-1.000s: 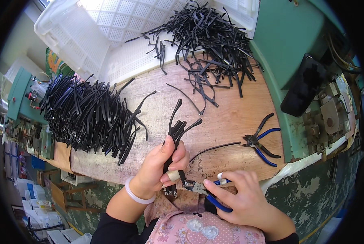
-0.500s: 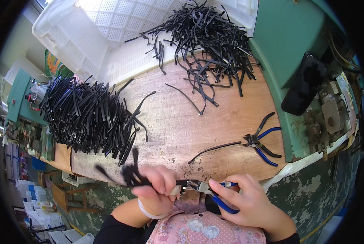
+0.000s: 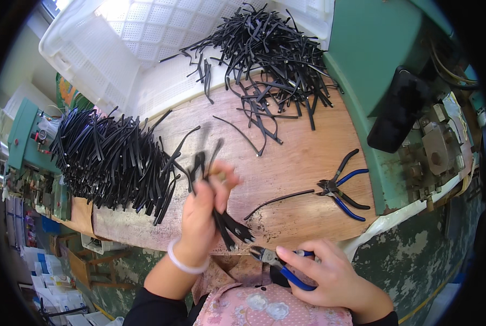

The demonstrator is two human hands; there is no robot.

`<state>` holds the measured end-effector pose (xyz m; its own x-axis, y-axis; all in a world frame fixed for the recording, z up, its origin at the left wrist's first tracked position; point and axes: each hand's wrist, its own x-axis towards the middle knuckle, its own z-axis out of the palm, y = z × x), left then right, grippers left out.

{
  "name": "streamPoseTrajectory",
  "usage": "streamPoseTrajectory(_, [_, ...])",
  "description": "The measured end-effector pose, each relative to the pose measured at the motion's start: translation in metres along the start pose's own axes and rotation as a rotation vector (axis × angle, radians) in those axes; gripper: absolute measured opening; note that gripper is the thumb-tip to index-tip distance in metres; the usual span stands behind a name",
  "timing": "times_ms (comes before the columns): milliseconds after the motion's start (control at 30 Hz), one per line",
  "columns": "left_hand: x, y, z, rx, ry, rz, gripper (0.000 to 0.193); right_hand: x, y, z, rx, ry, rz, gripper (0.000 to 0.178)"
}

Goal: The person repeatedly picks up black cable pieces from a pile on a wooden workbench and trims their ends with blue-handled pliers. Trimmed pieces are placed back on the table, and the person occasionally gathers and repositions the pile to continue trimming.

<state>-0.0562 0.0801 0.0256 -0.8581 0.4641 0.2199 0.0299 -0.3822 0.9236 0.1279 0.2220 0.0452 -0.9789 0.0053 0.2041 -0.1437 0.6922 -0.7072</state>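
My left hand is closed round a small bunch of black eyeglass temples, raised above the table's front edge. Their curved ends stick up past my blurred fingers, and their other ends point down to the right. In my right hand, near my apron, is a pair of blue-handled cutting pliers. The plier jaws lie just below and right of the bunch's lower ends, apart from them. A single temple lies on the table beyond the pliers, its straight end close to a second pair of blue-and-black-handled pliers.
A dense pile of temples covers the left of the wooden table. Another loose heap spills from a white plastic crate at the back. Green machinery with a black phone stands on the right.
My left hand has swung up and away over the table, carrying the bunch off from the plier jaws. My right hand stays almost in place with the pliers.
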Motion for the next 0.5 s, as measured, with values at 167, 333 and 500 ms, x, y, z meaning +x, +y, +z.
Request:
streamPoseTrajectory(167, [0.014, -0.025, 0.019, 0.980, -0.544, 0.034, 0.015, 0.001, -0.011, -0.010, 0.045, -0.108, -0.040, 0.065])
streamPoseTrajectory(333, [0.006, -0.041, 0.024, 1.384, -0.713, 0.225, 0.016, -0.008, 0.001, -0.001, 0.090, -0.068, -0.063, 0.069])
streamPoseTrajectory(500, [0.003, 0.003, 0.000, 0.442, -0.241, -0.409, 0.015, -0.020, 0.026, 0.008, 0.684, -0.014, 0.309, 0.086])
